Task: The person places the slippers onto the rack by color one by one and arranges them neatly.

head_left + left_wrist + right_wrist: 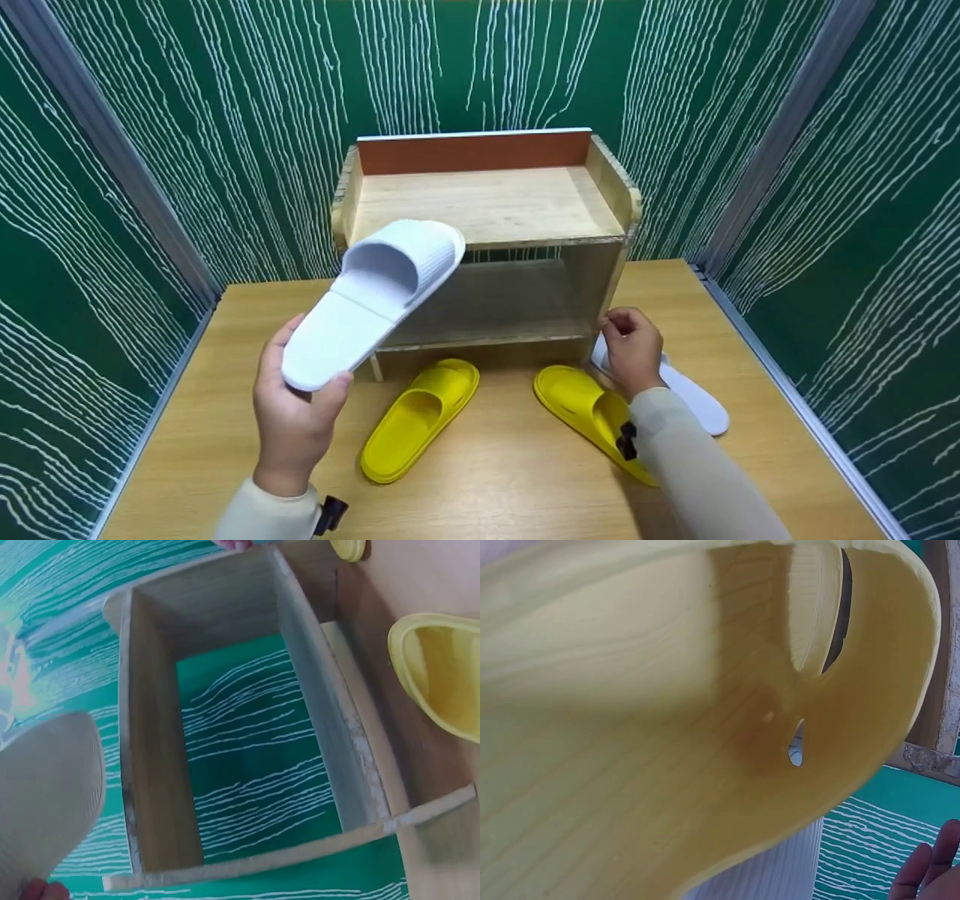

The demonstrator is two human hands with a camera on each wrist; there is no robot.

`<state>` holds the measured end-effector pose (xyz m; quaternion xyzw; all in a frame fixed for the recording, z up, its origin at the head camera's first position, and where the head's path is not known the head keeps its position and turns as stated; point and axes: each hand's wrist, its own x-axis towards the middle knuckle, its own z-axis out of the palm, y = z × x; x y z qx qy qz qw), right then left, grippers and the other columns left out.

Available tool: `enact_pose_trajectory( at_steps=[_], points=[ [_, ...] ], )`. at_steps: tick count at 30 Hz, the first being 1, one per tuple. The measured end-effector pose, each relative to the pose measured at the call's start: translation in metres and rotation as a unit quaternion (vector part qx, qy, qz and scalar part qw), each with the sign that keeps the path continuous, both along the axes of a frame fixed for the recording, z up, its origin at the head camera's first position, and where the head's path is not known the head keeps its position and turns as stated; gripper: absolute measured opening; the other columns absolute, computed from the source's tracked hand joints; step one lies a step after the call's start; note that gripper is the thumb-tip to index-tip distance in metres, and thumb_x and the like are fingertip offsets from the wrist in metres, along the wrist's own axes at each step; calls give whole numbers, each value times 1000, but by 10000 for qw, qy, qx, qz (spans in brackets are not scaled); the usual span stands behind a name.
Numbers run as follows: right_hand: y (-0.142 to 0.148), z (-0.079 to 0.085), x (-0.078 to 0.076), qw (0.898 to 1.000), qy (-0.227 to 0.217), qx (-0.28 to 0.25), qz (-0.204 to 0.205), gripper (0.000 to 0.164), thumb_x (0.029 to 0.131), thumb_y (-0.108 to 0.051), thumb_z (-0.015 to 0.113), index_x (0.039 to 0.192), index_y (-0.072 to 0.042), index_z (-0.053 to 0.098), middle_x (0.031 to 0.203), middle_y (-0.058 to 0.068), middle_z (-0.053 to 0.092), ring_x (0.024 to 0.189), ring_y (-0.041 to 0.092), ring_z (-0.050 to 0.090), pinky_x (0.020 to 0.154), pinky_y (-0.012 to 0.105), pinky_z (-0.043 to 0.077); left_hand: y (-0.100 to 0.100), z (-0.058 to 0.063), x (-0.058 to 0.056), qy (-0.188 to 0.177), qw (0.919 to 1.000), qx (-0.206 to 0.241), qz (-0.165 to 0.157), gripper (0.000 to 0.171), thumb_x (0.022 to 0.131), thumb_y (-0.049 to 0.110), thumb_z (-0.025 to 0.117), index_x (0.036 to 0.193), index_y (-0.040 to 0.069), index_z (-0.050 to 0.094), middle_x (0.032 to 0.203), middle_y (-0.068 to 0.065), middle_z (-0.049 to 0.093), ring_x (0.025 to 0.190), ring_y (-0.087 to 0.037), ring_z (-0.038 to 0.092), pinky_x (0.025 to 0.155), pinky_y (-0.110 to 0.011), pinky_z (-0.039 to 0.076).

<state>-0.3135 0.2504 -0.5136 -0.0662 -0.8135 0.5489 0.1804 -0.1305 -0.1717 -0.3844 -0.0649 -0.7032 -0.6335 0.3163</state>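
Note:
My left hand (296,409) holds a white slipper (341,341) by its heel, thumb on one side, raised in front of the left part of a small wooden shelf (480,199). In the left wrist view, part of this slipper (49,795) shows at the left edge. My right hand (634,349) has curled fingers at the front edge of the shelf's right side panel, seemingly pinching it. Another white slipper (694,397) lies under and behind that hand. A yellow slipper (574,390) lies partly beneath the right forearm and fills much of the right wrist view.
Another yellow slipper (420,420) lies on the wooden tabletop (480,495), left of centre before the shelf. Green walls (247,142) with white drip lines enclose the back and sides. Metal strips (810,450) run along the table's edges.

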Motion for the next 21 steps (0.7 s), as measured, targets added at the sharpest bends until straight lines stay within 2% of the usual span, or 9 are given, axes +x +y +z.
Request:
enact_pose_trajectory(
  at_steps=[5, 12, 21],
  points=[
    [-1, 0, -1, 10000, 37, 3, 66, 9, 104, -16, 68, 112, -12, 70, 106, 7, 69, 97, 22, 60, 83, 14, 53, 7, -3, -4, 74, 9999, 63, 130, 75, 83, -3, 75, 151, -5, 42, 143, -15, 53, 119, -26, 53, 101, -18, 53],
    [-1, 0, -3, 9992, 357, 191, -14, 10, 103, -15, 70, 108, -6, 71, 100, 11, 69, 91, 22, 60, 77, 14, 50, 17, -6, -11, 136, 9997, 128, 149, 76, 84, 1, 78, 152, -1, 42, 143, -11, 55, 120, -26, 55, 103, -20, 52],
    [1, 0, -1, 9999, -100, 123, -5, 11, 105, -17, 67, 115, -12, 69, 109, 8, 68, 99, 24, 60, 85, 14, 53, 34, -9, -22, -225, 9987, 86, 448, 79, 86, 12, 81, 153, 3, 41, 146, -9, 54, 123, -21, 53, 105, -19, 49]
  ],
)
